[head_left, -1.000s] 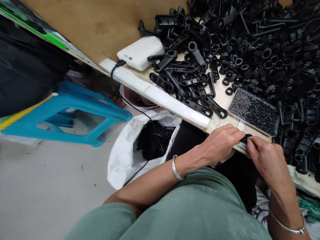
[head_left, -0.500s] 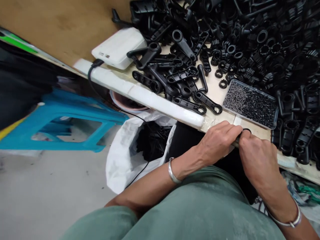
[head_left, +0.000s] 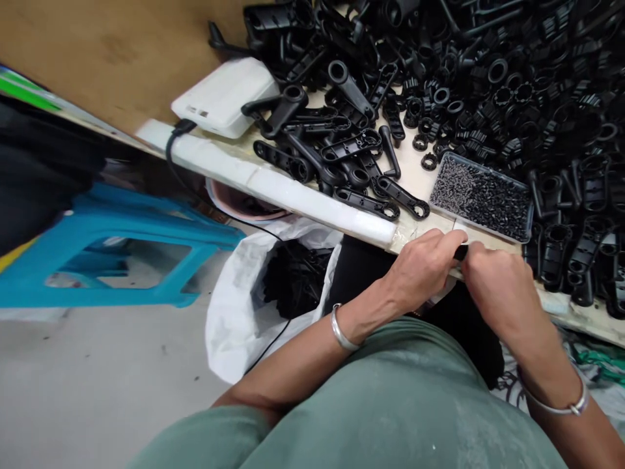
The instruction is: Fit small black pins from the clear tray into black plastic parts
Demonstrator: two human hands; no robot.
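Observation:
At the table's front edge, my left hand (head_left: 422,266) and my right hand (head_left: 500,290) meet with fingers curled inward. Both grip a small black plastic part (head_left: 460,252), of which only a short piece shows between them; the fingers hide the rest. Just beyond my knuckles lies a clear box (head_left: 481,197) filled with tiny grey and black pieces. To its left, black crank handles (head_left: 403,197) lie scattered, their hollow undersides partly showing. Small black toothed rings (head_left: 429,161) rest behind the box.
A large heap of black plastic parts (head_left: 493,98) covers the back of the table. A white device (head_left: 227,96) with a black cable stands at left, by the white padded edge (head_left: 273,185). Below are an open white sack (head_left: 229,312) of black parts and a blue stool (head_left: 122,247).
The black part between my hands has turned: its ring-like curve showed before, now a short dark end does. My hands have shifted slightly, staying close together. The view has moved a little.

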